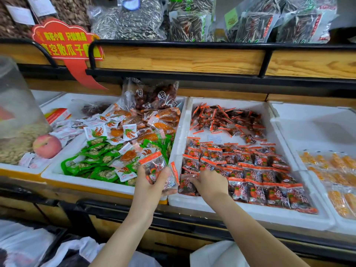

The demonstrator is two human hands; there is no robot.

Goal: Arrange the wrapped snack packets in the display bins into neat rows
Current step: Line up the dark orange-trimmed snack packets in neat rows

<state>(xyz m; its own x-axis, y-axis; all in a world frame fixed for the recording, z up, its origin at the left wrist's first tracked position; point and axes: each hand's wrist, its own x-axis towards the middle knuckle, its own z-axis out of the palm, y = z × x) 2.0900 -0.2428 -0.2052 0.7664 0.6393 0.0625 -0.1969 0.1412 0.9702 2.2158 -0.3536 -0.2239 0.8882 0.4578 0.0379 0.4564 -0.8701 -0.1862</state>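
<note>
- Nearest: two bare forearms reach up from the bottom edge; white plastic bags [217,255] lie below them at the foot of the stand.
- Surface: wood-fronted shop stand with black metal rails. The wooden shelf front [179,60] runs above the bins and carries sunflower seed bags [188,24]. A red sign [65,41] is clipped at upper left.
- Middle foam bin [212,206]: dark snack packets with red-orange tops. The front half lies in overlapping rows [260,170]; a loose heap [227,118] sits at the back, with bare white floor between the two.
- Left foam bin [57,170]: mixed and unsorted. Green packets [96,160] at the front, white packets [113,130] in the middle, orange packets [163,116] behind, and a clear bag of dark red fruit [154,95] against the back wall.
- Right foam bin [308,112]: yellow-orange packets [337,180] in the front part.
- Far left: a peach [47,145] lies beside a clear container [17,112].
- Left hand [152,182]: clenched around a small bunch of held packets [156,166], thumb across their face, raised over the wall between the left and middle bins.
- Right hand [210,183]: back up, over the front-left corner of the middle bin, fingers bent onto the top edge of a corner packet [185,185]. Contact is clear; whether it is pinched cannot be told.
</note>
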